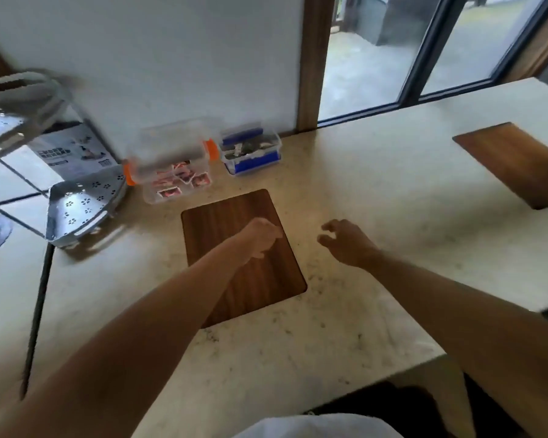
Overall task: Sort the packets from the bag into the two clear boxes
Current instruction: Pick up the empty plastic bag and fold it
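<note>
Fingers on the right hand [345, 245] are spread and curled loosely, holding nothing, hovering over the bare countertop [377, 191] just right of the near wooden mat [228, 216]. Left hand [260, 237] is curled into a loose fist above that mat; can't tell whether anything is inside it, frame is motion-blurred. Both clear boxes sit at the back by the wall, lids on. Orange-latched box [171, 162] on the left holds red-and-white packets [184, 180], visible through the wall. Blue-latched box [250, 150] just beside it on the right holds darker packets, detail too blurred to read. No bag identifiable. Perforated white rack [83, 207] stands left of the boxes. Second wooden mat [516, 162] lies well apart, far right.
</note>
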`<state>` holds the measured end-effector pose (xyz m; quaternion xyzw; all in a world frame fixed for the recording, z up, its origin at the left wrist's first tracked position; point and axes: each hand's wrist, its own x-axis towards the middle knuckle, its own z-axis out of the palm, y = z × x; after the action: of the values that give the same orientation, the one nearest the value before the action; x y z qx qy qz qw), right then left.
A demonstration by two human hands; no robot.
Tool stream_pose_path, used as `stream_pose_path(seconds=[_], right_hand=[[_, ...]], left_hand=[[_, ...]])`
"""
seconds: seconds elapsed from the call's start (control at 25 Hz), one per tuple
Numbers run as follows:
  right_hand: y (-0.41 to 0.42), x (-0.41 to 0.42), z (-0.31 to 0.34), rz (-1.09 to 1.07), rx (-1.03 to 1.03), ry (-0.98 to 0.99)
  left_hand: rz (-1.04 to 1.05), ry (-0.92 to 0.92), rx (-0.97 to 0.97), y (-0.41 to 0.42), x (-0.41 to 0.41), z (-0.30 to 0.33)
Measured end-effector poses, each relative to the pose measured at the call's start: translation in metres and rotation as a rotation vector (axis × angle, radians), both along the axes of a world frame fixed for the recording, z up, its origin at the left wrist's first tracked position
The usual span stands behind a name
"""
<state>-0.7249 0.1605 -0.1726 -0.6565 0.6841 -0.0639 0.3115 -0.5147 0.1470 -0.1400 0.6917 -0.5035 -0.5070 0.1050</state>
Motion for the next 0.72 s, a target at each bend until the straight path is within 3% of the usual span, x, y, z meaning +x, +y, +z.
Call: stream_pose_path(seconds=[0.24, 0.4, 0.6, 0.72], right_hand=[[0.100, -0.093, -0.043, -0.349, 0.065, 0.019], [0.158, -0.140, -0.058, -0.571, 0.076, -0.009], [0.194, -0.165, -0.084, -0.818, 0.204, -0.114], [0.207, -0.165, -0.109, -0.899, 0.332, -0.181]], left_hand=[[-0.218, 0.062, 0.204, 0.031, -0.106, -0.064], [-0.418, 0.026, 0.221, 0.052, -0.167, -0.083], [-0.523, -0.056, 0.075, 0.072, -0.220, -0.099], [-0.719, -0.298, -0.084, 0.080, -0.241, -0.115]])
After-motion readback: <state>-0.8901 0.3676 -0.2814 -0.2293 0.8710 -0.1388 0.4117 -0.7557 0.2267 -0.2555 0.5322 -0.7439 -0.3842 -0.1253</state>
